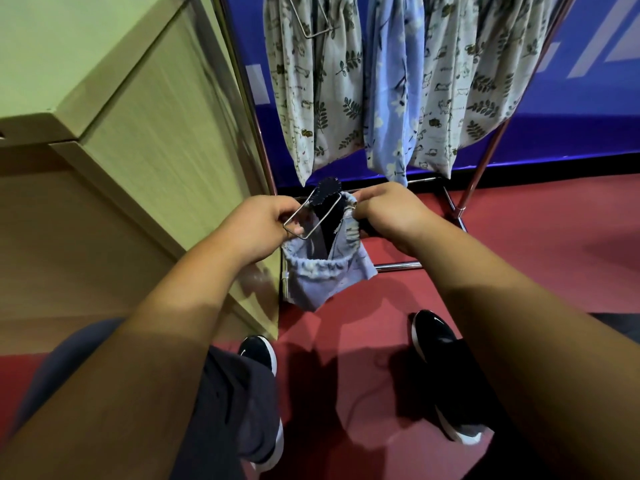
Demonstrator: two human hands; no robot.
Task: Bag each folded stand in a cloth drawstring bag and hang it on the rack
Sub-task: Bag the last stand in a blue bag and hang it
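A light blue cloth drawstring bag [318, 275] hangs between my hands, its mouth open upward. A dark folded stand [327, 216] sits inside it, its round black top poking out. My left hand [258, 226] grips the bag's left rim together with a metal wire frame [311, 216]. My right hand [388, 214] pinches the gathered right rim of the bag. Several filled printed bags [311, 84] hang on the metal rack [491, 147] behind, one light blue [391, 109].
A pale wooden cabinet [145, 126] stands close on the left, touching the rack's left post. The rack's chrome base bars [398, 266] lie on the red floor under the bag. My two black shoes [434, 336] stand below. A blue wall is behind.
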